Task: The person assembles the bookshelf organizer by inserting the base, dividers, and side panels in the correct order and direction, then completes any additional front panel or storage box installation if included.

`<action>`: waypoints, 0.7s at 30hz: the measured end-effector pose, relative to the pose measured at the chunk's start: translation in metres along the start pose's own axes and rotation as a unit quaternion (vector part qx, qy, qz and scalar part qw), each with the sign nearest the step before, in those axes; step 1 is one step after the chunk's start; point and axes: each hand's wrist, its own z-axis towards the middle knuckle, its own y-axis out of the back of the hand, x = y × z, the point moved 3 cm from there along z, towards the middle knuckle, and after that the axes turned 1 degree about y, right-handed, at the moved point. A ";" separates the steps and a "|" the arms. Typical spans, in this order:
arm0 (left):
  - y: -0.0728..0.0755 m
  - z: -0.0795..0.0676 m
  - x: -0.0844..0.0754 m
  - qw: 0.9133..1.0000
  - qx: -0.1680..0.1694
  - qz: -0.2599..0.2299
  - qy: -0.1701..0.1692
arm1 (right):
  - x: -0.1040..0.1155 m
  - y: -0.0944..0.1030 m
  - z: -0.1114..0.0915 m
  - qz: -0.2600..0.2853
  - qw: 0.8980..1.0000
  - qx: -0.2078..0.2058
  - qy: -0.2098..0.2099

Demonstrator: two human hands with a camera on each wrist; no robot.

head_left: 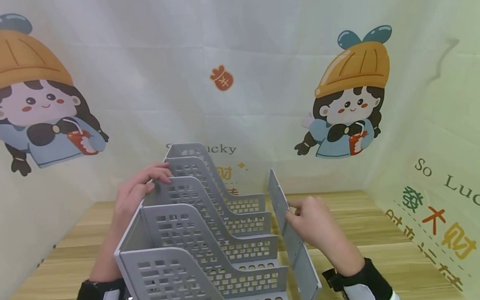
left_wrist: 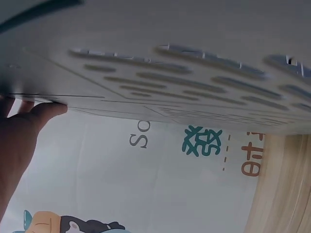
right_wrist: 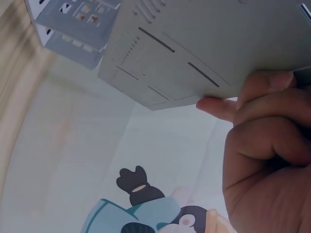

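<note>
A grey plastic file rack [head_left: 149, 228] with several upright, perforated dividers stands on the table in the head view. My left hand [head_left: 134, 195] grips the top edge of its tall back, fingers hooked over the rim. In the left wrist view, the slotted outer face of the rack [left_wrist: 160, 29] fills the top, with the thumb at its edge. My right hand [head_left: 315, 220] pinches the upper edge of a long, flat grey panel [head_left: 292, 236]. This panel stands on edge beside the rack's low front, with a narrow gap between them. Slots mark the panel [right_wrist: 209, 43] in the right wrist view.
The light wood-grain table [head_left: 345, 221] extends on both sides of the rack. Behind it and along the sides hangs a pale cloth backdrop [head_left: 262, 100] with printed cartoon figures and lettering.
</note>
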 end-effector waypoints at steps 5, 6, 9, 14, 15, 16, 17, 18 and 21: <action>-0.002 0.001 0.003 0.999 0.022 -0.022 0.016 | -0.003 -0.002 -0.001 0.001 1.000 0.001 -0.008; -0.002 0.001 0.003 0.999 0.026 -0.020 0.021 | -0.004 -0.003 -0.001 0.002 1.000 0.000 -0.009; 0.000 -0.001 0.002 0.999 0.024 0.001 0.027 | -0.003 -0.005 0.000 0.002 1.000 -0.002 -0.010; 0.005 -0.003 -0.002 0.995 -0.009 0.083 0.048 | -0.005 -0.007 0.002 0.000 1.000 -0.007 -0.014; 0.006 -0.004 -0.002 0.994 -0.012 0.097 0.056 | -0.005 -0.007 0.002 0.001 1.000 -0.009 -0.015; 0.007 -0.004 -0.003 0.992 -0.012 0.107 0.063 | -0.005 -0.007 0.002 0.002 1.000 -0.010 -0.016; 0.007 -0.005 -0.003 0.992 -0.010 0.108 0.071 | -0.006 -0.008 0.003 0.004 1.000 -0.010 -0.017; 0.008 -0.005 -0.004 0.992 -0.007 0.103 0.077 | -0.006 -0.008 0.003 0.005 1.000 -0.010 -0.019; 0.011 -0.006 -0.005 0.993 0.006 0.088 0.085 | -0.007 -0.009 0.004 0.007 1.000 -0.009 -0.020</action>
